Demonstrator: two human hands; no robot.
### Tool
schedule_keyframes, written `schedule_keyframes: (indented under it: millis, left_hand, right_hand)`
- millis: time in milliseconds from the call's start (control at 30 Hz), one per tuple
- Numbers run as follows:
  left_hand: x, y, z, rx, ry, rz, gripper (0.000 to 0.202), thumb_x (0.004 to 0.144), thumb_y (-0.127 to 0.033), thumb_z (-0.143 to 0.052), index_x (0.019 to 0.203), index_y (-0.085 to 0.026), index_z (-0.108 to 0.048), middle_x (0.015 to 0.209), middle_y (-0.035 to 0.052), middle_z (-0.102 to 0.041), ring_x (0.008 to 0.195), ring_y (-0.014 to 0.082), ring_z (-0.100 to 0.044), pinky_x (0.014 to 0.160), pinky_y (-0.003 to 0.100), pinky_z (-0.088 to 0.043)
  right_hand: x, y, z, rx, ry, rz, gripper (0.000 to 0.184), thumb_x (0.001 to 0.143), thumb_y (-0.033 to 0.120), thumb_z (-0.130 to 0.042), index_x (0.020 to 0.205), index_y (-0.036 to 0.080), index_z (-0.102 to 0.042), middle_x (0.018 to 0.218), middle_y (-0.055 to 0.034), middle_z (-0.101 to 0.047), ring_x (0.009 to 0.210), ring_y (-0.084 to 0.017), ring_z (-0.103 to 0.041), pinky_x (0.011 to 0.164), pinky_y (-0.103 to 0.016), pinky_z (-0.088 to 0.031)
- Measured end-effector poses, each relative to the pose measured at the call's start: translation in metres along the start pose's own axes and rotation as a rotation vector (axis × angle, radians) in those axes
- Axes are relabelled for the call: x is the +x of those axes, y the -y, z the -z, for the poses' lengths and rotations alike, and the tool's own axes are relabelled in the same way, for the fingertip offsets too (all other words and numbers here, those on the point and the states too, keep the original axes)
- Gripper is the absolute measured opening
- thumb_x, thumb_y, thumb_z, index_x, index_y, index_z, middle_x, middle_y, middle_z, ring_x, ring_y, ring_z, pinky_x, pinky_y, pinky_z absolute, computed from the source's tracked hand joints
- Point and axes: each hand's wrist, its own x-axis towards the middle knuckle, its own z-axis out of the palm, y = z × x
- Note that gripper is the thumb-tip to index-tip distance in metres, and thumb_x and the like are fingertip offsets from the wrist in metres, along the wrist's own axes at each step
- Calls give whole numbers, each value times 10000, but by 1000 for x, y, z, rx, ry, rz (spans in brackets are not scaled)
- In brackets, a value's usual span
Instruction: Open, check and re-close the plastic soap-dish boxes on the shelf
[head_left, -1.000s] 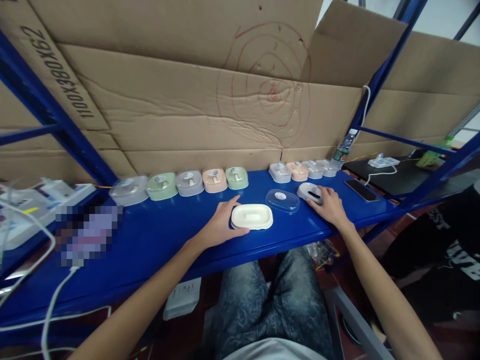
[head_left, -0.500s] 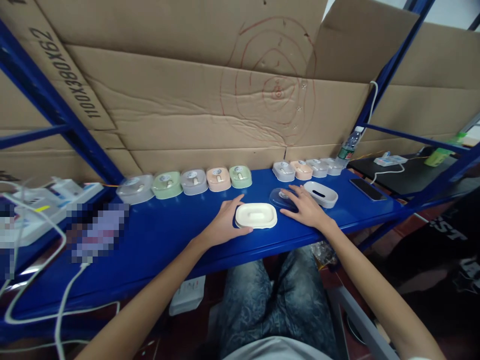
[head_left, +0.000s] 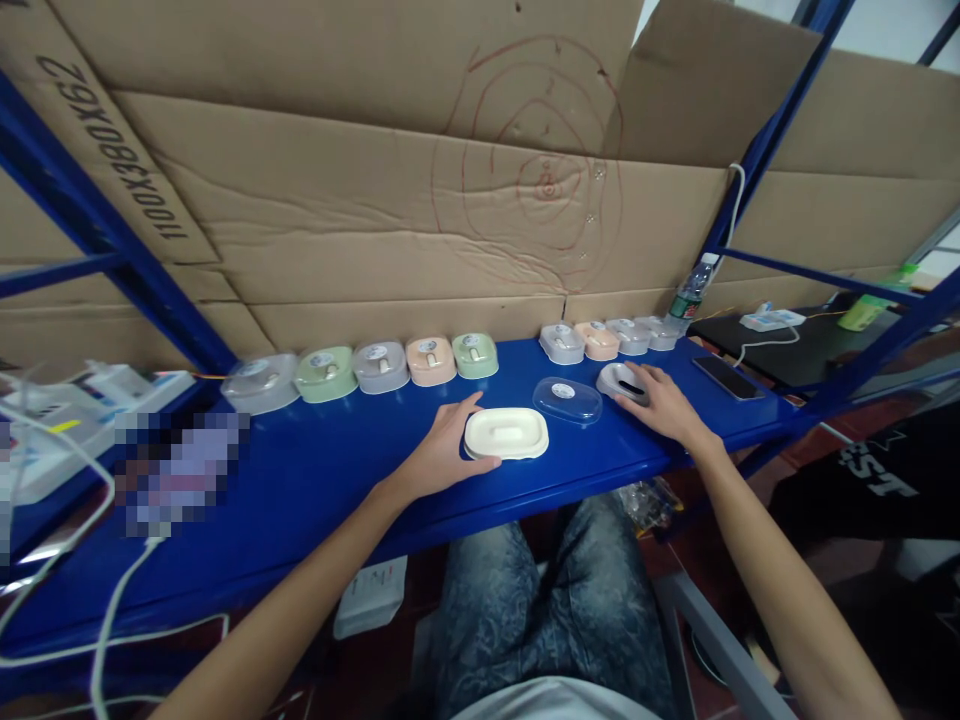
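Note:
My left hand (head_left: 444,450) curves around the left end of a cream oval tray (head_left: 525,432) with a raised middle. Its fingers are stretched and apart, and the thumb touches the tray's front edge. My right hand (head_left: 664,402) grips a white oval cover with a dark slot (head_left: 616,378), thumb at the front and fingers behind; the hand hides the cover's right part. Between the two lies a clear plastic lid (head_left: 564,402) with a round sticker, flat on the blue shelf (head_left: 337,470).
Several lidded boxes in pastel colours, such as a green box (head_left: 475,356) and a grey box (head_left: 561,344), line the back against cardboard (head_left: 360,180). A bottle (head_left: 691,290) and a phone (head_left: 727,378) are at right. White cables (head_left: 105,630) and power strips (head_left: 82,420) are at left.
My right hand has moved right, off the clear lid and onto the white slotted cover. My left hand stays by the cream tray. The view has shifted slightly.

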Motion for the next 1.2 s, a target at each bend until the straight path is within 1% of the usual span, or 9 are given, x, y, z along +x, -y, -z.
schedule_keyframes:
  millis: [67,133,200,300,467,567,733,1000,1200]
  left_hand:
    - [0,0,0,-1,1,2,1055,819,-473,-846,1677,-285,-261,1500,119,-559,1467,379,-399,1242,579,-327]
    - [0,1,0,-3,3,6,1052,819,-472,-847,1675,-278,-266,1499,118,-563,1468,378,-400,1242,571,-329]
    - [1,1,0,-6,4,9,1052,816,-471,-847,1672,-281,-266,1498,114,-567,1466,381,-402,1237,569,-335]
    - [1,0,1,-12,12,14,1060,811,-471,-850,1672,-284,-260,1500,109,-566,1468,383,-402,1234,572,-337]
    - [1,-2,3,-29,16,27,1108,793,-486,-867,1677,-264,-238,1528,132,-536,1481,387,-401,1241,578,-334]
    - [0,-2,3,-50,4,55,1192,757,-508,-893,1689,-243,-198,1575,170,-463,1497,397,-403,1241,576,-343]
    - [0,0,2,-44,5,49,1218,768,-505,-885,1705,-239,-154,1573,177,-476,1505,389,-404,1250,578,-330]
    - [1,5,2,-21,44,-55,1025,810,-584,-856,1655,-303,-348,1639,109,-465,1505,377,-379,1264,555,-326]
    - [0,7,2,-4,45,-72,948,873,-596,-796,1655,-291,-356,1635,109,-473,1492,369,-390,1258,547,-334]
  right_hand:
    - [-2,-10,-4,13,34,8,712,980,627,-582,1513,154,-587,1439,-230,-622,1356,-424,-566,1141,-604,-472]
    - [-3,-7,-3,55,-42,-18,676,985,631,-572,1450,145,-642,1364,-218,-665,1301,-410,-599,1133,-588,-482]
    - [-1,8,3,132,-172,-47,639,985,636,-580,1386,149,-680,1309,-205,-690,1244,-392,-630,1120,-573,-496]
    - [6,54,15,309,-328,1,548,983,588,-636,1349,184,-687,1327,-176,-684,1225,-348,-653,1108,-519,-517]
    - [14,144,14,505,-73,391,592,967,535,-703,1487,280,-579,1531,-123,-559,1393,-335,-574,1179,-521,-487]
    - [13,175,-2,474,76,512,647,968,546,-699,1539,292,-529,1595,-140,-489,1436,-362,-535,1178,-570,-481]
    - [6,179,-24,413,159,578,594,1008,495,-650,1541,264,-526,1575,-159,-521,1446,-367,-514,1182,-598,-461]
    - [-1,177,-22,340,211,686,485,1041,460,-601,1494,288,-600,1629,-152,-472,1522,-370,-435,1228,-622,-405]
    - [3,167,-13,487,140,568,723,1011,529,-642,1643,285,-392,1676,-135,-436,1597,-338,-346,1279,-596,-362]
